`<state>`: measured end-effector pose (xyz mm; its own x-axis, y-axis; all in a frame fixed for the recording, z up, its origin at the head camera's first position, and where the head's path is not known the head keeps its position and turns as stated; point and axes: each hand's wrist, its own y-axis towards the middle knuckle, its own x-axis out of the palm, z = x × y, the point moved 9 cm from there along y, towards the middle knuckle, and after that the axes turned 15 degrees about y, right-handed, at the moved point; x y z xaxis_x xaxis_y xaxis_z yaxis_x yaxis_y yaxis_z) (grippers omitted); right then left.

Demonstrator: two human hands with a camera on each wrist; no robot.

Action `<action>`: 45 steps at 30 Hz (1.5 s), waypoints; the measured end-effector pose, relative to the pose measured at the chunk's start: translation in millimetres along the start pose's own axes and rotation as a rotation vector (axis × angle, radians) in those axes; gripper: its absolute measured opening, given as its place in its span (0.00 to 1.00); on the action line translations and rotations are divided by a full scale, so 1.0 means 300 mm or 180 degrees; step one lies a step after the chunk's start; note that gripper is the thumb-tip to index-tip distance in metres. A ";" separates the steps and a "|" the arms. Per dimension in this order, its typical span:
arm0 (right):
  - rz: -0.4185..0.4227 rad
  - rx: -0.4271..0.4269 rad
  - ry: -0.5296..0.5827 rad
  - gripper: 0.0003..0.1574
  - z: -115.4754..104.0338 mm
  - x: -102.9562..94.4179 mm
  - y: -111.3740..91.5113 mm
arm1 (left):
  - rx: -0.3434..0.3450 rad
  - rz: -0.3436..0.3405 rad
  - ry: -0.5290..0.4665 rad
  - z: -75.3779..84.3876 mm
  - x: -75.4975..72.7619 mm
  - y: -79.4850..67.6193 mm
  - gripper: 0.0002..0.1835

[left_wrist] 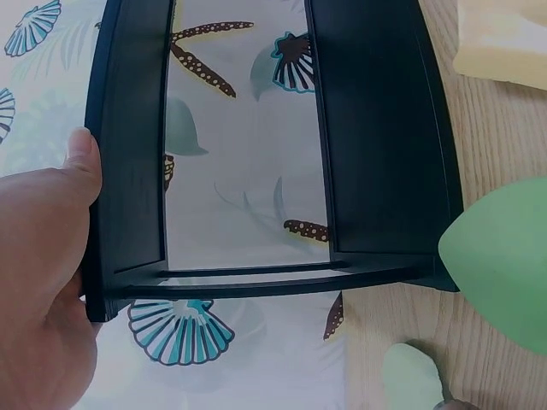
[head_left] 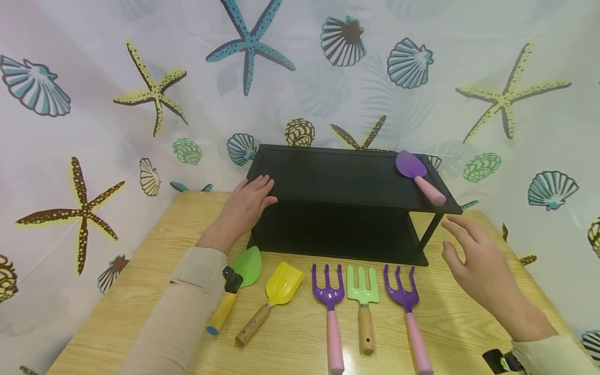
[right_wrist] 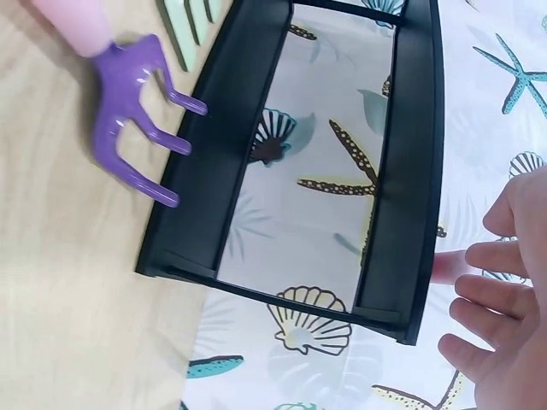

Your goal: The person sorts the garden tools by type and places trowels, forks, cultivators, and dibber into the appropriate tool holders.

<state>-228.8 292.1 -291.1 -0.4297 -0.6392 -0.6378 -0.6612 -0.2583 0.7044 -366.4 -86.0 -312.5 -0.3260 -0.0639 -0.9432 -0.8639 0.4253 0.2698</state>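
Note:
A black two-tier shelf (head_left: 328, 177) stands on the table. My left hand (head_left: 248, 203) rests on its top at the left end, fingers extended; in the left wrist view the thumb lies at the shelf's edge. On the top's right end lies a purple trowel (head_left: 410, 164) with a pink handle. My right hand (head_left: 483, 265) hovers beside the shelf's right end, fingers loosely spread and holding nothing. In front lie a green trowel (head_left: 249, 266), a yellow scoop (head_left: 283, 284), a purple hand fork (head_left: 328, 296), a green hand fork (head_left: 363, 294) and another purple fork (head_left: 404, 297).
The wooden table (head_left: 290, 349) runs up to a pale curtain (head_left: 300, 94) printed with starfish and shells, which hangs behind and at both sides. The shelf's lower tier (head_left: 337, 234) sits just behind the row of tools.

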 end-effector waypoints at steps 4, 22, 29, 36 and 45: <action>-0.0055 0.0109 0.0055 0.27 -0.006 0.017 -0.046 | -0.0009 -0.0052 -0.0011 -0.002 0.008 -0.001 0.33; -0.0237 0.0274 0.0224 0.29 -0.035 0.140 -0.281 | 0.0009 -0.0034 -0.0075 0.000 0.009 -0.003 0.33; -0.0546 0.0696 0.0280 0.35 -0.024 0.205 -0.387 | 0.0004 -0.0032 -0.0036 0.000 0.010 0.000 0.33; -0.0685 0.0596 0.0182 0.44 -0.042 0.269 -0.472 | 0.0009 -0.0003 -0.0054 0.003 0.003 0.001 0.32; -0.0954 0.0283 0.0183 0.57 -0.064 0.335 -0.528 | 0.0020 0.0044 -0.0019 0.003 -0.002 -0.002 0.32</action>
<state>-155.5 254.9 -460.8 -0.1738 -0.5846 -0.7925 -0.8055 -0.3786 0.4559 -365.5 -85.4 -312.2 -0.3358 -0.0527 -0.9405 -0.8569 0.4317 0.2817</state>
